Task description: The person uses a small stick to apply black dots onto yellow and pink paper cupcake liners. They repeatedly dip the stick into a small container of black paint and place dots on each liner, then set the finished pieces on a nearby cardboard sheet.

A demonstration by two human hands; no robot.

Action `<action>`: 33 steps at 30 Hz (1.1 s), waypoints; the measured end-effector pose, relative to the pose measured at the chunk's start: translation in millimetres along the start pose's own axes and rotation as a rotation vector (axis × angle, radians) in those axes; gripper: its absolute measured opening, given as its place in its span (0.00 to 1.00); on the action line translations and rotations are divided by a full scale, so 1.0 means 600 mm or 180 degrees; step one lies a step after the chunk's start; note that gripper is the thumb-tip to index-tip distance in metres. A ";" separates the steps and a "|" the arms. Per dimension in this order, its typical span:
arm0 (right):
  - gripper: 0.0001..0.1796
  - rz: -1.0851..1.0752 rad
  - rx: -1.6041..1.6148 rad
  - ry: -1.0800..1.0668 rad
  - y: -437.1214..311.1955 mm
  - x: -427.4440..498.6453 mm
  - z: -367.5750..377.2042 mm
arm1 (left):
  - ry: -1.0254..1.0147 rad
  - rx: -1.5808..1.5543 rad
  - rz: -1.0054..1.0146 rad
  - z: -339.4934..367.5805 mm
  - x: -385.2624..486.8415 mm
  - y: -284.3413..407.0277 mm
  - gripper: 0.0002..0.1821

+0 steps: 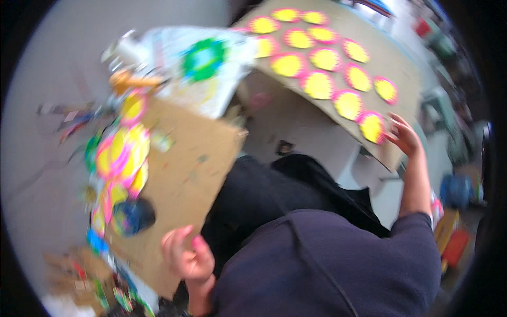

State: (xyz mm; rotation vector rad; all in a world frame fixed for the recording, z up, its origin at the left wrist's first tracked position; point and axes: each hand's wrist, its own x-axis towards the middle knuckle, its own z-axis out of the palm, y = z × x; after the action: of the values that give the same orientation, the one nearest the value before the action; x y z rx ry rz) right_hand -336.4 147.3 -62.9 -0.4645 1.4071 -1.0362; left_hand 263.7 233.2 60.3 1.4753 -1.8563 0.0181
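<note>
My right hand is at the near right corner of a brown board table. Its fingers are apart, and the thumb is right beside a yellow disc with a pink scalloped edge; blur hides whether they touch. Several similar discs lie in rows on that table. My left hand hovers over the near edge of a brown cardboard sheet, fingers loosely curled and nothing visible in it. A loose heap of yellow and pink pieces lies along the sheet's far left side.
On the cardboard stands a dark blue round container. Beyond it are an orange tool, blurred, and a white sheet bearing a green ring-shaped piece. A grey-green plastic stool and a blue water jug stand at right.
</note>
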 end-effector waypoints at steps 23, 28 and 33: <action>0.23 -0.1063 0.0672 -0.1902 -0.099 0.076 0.613 | -0.2076 0.2241 -0.2047 0.015 0.363 -0.269 0.35; 0.16 -0.0904 0.0650 -0.2307 -0.083 0.053 0.685 | -0.2556 0.2624 -0.2285 0.068 0.404 -0.275 0.31; 0.14 -0.0983 0.0681 -0.2053 -0.074 0.064 0.686 | -0.2380 0.2504 -0.2145 0.070 0.419 -0.291 0.28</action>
State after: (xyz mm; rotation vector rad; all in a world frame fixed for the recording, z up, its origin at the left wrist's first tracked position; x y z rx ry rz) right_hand 30.3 -30.5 21.0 -0.7896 0.6562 -1.1330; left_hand 374.9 -52.9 95.3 2.9192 -1.8591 -0.1661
